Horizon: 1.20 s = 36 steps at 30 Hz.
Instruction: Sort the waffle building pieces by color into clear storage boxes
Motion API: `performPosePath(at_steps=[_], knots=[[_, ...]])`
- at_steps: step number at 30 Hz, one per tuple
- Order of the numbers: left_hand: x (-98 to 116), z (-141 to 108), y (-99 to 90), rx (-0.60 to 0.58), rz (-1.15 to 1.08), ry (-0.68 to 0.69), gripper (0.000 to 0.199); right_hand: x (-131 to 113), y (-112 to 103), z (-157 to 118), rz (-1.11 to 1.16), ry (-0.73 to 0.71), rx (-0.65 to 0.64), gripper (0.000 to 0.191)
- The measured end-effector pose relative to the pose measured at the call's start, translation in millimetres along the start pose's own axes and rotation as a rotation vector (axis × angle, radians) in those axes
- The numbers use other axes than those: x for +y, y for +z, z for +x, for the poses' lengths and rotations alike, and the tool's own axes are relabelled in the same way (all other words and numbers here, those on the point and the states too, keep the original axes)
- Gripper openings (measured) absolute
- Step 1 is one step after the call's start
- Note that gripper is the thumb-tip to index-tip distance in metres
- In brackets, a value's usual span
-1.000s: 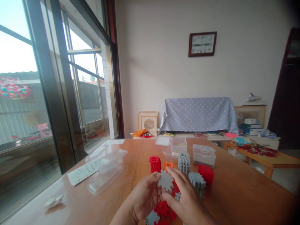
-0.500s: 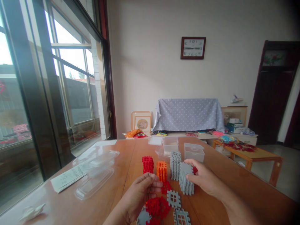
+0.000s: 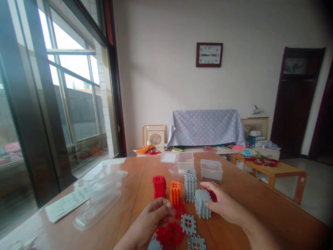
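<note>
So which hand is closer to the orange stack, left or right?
Left. The left hand is just in front of the orange stack, slightly to its left; the right hand is farther off to its right, beside the nearer gray stack.

- Showed red on one stack (image 3: 159, 187)
- Glowed orange on another stack (image 3: 175, 193)
- Looked grey on a third stack (image 3: 203, 205)
- Wore white dots over bluish grey on the cloth (image 3: 205, 128)

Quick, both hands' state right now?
Left hand: closed, fingers curled to the thumb; no piece visible in it.
Right hand: open at the nearer gray stack; contact unclear.
</note>
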<state>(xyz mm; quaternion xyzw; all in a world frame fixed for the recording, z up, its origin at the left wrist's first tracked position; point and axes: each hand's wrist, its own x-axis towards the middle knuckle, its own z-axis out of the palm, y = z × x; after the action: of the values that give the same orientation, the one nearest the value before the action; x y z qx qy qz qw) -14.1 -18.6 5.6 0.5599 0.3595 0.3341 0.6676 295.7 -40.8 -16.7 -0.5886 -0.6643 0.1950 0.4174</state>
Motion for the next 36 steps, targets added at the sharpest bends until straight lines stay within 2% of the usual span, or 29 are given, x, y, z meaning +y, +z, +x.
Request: performPosePath(at_steps=[4, 7, 9, 13, 16, 21, 24, 28, 36], knots=[[-2.1, 4.8, -0.9, 0.043, 0.114, 0.051, 0.039, 3.0, -6.0, -1.9, 0.111, 0.040, 0.072, 0.054], [-8.4, 12.7, -1.2, 0.061, 0.226, 0.159, 0.040, 0.3, -14.5, -4.7, 0.139, 0.164, 0.178, 0.031], [-12.4, 18.0, 0.5, 0.068, 0.307, 0.215, 0.038, -3.2, -20.5, -7.6, 0.127, 0.251, 0.205, 0.024], [-10.9, 26.1, 11.8, 0.101, 0.549, 0.265, 0.027, -7.3, -27.0, -10.9, 0.105, 0.350, 0.183, 0.029], [-3.9, 33.4, 27.7, 0.103, 0.704, 0.248, 0.034, -6.4, -26.6, -9.1, 0.119, 0.370, 0.184, 0.033], [-10.4, 55.7, 58.3, 0.026, 0.701, 0.169, 0.052, -7.3, -18.7, -6.5, 0.158, 0.382, 0.139, 0.045], [-25.4, 70.8, 70.4, 0.056, 0.658, 0.175, 0.067, -10.6, -12.4, -7.2, 0.176, 0.363, 0.095, 0.055], [-38.4, 84.6, 77.7, 0.095, 0.712, 0.158, 0.066, -14.2, -6.9, -6.5, 0.186, 0.354, 0.052, 0.063], [-39.3, 96.8, 82.7, 0.053, 0.756, 0.133, 0.061, -18.3, -5.5, -3.2, 0.182, 0.356, 0.019, 0.058]])
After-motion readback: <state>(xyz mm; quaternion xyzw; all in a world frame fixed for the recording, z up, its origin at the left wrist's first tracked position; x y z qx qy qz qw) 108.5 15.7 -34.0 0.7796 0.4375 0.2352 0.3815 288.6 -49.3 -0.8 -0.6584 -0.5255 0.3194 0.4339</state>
